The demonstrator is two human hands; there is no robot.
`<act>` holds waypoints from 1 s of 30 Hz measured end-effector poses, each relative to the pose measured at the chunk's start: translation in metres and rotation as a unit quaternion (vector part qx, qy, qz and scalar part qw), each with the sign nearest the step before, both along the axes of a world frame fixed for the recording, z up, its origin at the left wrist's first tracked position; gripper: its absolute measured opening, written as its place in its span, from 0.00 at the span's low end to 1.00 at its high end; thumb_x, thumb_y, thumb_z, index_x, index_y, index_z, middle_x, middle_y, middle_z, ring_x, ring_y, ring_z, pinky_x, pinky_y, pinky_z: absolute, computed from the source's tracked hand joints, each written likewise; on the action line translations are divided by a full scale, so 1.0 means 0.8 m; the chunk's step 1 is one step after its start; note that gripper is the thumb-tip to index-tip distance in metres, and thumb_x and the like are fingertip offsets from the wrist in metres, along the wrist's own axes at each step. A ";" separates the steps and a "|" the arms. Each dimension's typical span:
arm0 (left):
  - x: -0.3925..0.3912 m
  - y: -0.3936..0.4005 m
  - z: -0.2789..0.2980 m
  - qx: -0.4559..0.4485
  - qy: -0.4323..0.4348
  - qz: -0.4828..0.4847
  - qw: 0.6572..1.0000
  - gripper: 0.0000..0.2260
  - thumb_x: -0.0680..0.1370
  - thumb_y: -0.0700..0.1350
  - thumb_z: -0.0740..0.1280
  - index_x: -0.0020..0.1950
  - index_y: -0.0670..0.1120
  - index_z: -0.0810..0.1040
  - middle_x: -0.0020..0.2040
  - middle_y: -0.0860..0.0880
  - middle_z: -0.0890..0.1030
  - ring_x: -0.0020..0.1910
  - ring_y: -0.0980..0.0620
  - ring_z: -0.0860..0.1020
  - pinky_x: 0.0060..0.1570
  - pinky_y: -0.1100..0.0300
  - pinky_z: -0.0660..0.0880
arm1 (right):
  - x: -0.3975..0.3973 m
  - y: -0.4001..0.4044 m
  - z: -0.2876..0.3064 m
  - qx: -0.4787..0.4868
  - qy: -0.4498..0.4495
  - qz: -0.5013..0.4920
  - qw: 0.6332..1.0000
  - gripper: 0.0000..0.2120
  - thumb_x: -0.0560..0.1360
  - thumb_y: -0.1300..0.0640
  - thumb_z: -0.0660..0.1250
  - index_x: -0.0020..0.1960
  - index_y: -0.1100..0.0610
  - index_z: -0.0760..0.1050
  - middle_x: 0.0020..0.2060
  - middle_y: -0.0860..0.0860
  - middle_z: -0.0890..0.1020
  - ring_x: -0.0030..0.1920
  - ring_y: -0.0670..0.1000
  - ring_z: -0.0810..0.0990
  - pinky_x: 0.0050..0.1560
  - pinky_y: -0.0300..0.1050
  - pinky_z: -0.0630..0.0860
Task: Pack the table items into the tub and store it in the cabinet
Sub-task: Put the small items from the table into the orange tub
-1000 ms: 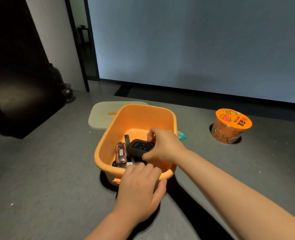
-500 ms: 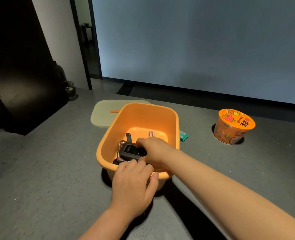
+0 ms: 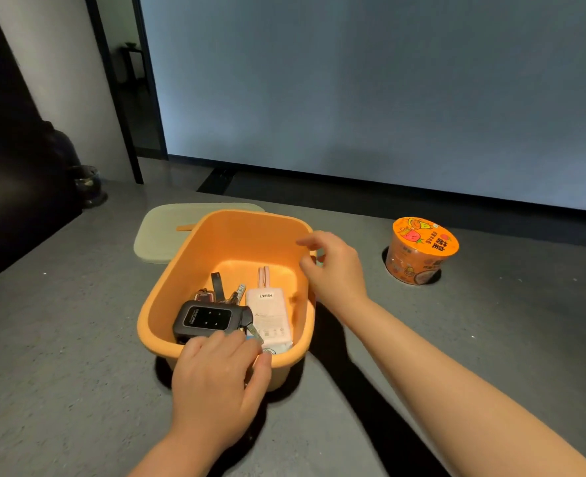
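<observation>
Room: a pale blue-grey wall panel (image 3: 388, 91) fills the background above a dark baseboard; a dark doorway (image 3: 126, 77) opens at upper left, beside a black mass that cannot be identified.

Surface: grey speckled table (image 3: 61, 356), matte.

Tub (image 3: 167, 290) — orange plastic, rectangular with rounded corners, upright at centre. Inside: a black device with a small screen (image 3: 209, 318), a pale pink power bank (image 3: 271, 318) labelled LW154, and keys with a red fob (image 3: 206, 297) partly under the device.

Lid (image 3: 161, 232) — pale green, flat on the table just behind the tub.

Noodle cup (image 3: 420, 249) — orange, sealed, upright, well apart to the right.

Left hand (image 3: 216, 380): grips the tub's near rim, fingers inside, thumb outside.

Right hand (image 3: 336, 266): above the tub's right rim, fingers loosely curled, holding nothing.
</observation>
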State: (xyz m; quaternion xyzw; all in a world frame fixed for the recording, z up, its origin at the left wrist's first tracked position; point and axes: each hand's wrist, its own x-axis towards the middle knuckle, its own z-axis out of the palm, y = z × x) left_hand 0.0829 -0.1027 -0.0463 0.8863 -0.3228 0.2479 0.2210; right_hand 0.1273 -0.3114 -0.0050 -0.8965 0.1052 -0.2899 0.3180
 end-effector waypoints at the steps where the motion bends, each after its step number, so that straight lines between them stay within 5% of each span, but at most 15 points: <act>1: 0.001 -0.001 -0.002 -0.003 -0.002 0.003 1.000 0.14 0.76 0.51 0.57 0.34 0.50 0.76 0.31 0.55 0.74 0.30 0.53 0.71 0.33 0.56 0.64 | -0.003 -0.021 -0.005 0.031 -0.007 -0.034 0.999 0.11 0.73 0.59 0.65 0.53 0.50 0.79 0.50 0.45 0.81 0.50 0.44 0.77 0.49 0.43 0.77; 6: 0.003 -0.003 -0.010 -0.011 -0.021 0.008 1.000 0.15 0.76 0.51 0.56 0.34 0.50 0.76 0.31 0.55 0.74 0.30 0.53 0.71 0.34 0.56 0.63 | -0.007 -0.094 -0.063 0.033 0.135 -0.115 0.984 0.15 0.73 0.60 0.67 0.59 0.51 0.76 0.55 0.49 0.80 0.54 0.48 0.78 0.51 0.44 0.75; 13: 0.004 -0.003 -0.012 -0.015 -0.038 0.004 0.999 0.16 0.77 0.50 0.55 0.33 0.49 0.75 0.30 0.54 0.73 0.30 0.52 0.70 0.35 0.57 0.62 | 0.049 -0.099 -0.102 -0.033 0.307 -0.050 0.950 0.32 0.70 0.51 0.74 0.70 0.54 0.65 0.63 0.55 0.74 0.62 0.56 0.73 0.58 0.54 0.74; 18: 0.004 -0.003 -0.012 -0.018 -0.043 0.002 0.999 0.17 0.77 0.51 0.55 0.33 0.49 0.75 0.30 0.54 0.73 0.30 0.53 0.69 0.35 0.58 0.60 | 0.083 -0.092 -0.104 -0.126 0.413 0.023 0.902 0.33 0.79 0.48 0.61 0.78 0.50 0.49 0.78 0.54 0.52 0.77 0.57 0.53 0.74 0.57 0.57; 21: 0.004 -0.003 -0.012 -0.017 -0.044 0.005 0.999 0.16 0.77 0.51 0.55 0.33 0.49 0.75 0.30 0.54 0.73 0.30 0.53 0.69 0.35 0.59 0.59 | 0.080 -0.090 -0.108 -0.142 0.385 0.020 0.912 0.27 0.80 0.49 0.58 0.76 0.53 0.56 0.74 0.56 0.63 0.73 0.57 0.62 0.70 0.55 0.63; 24: 0.004 -0.004 -0.012 -0.018 -0.049 0.007 0.999 0.17 0.78 0.51 0.54 0.33 0.49 0.75 0.30 0.54 0.73 0.29 0.52 0.69 0.35 0.58 0.60 | 0.058 -0.090 -0.114 -0.132 0.303 0.002 0.944 0.21 0.78 0.48 0.62 0.69 0.54 0.69 0.62 0.55 0.75 0.61 0.57 0.73 0.54 0.51 0.73; 26: 0.003 -0.004 -0.013 -0.017 -0.048 0.007 0.999 0.19 0.78 0.51 0.53 0.33 0.49 0.75 0.30 0.54 0.73 0.29 0.52 0.69 0.35 0.57 0.61 | 0.037 -0.087 -0.122 -0.115 0.242 -0.026 0.963 0.18 0.76 0.47 0.66 0.62 0.54 0.74 0.55 0.53 0.79 0.54 0.55 0.76 0.42 0.46 0.70; 30: 0.004 -0.003 -0.014 -0.015 -0.052 0.010 0.998 0.18 0.78 0.51 0.54 0.33 0.48 0.75 0.30 0.53 0.73 0.29 0.51 0.69 0.35 0.56 0.61 | -0.007 -0.076 -0.136 -0.064 0.165 -0.066 0.982 0.15 0.71 0.49 0.72 0.56 0.52 0.78 0.52 0.50 0.83 0.49 0.51 0.79 0.39 0.42 0.69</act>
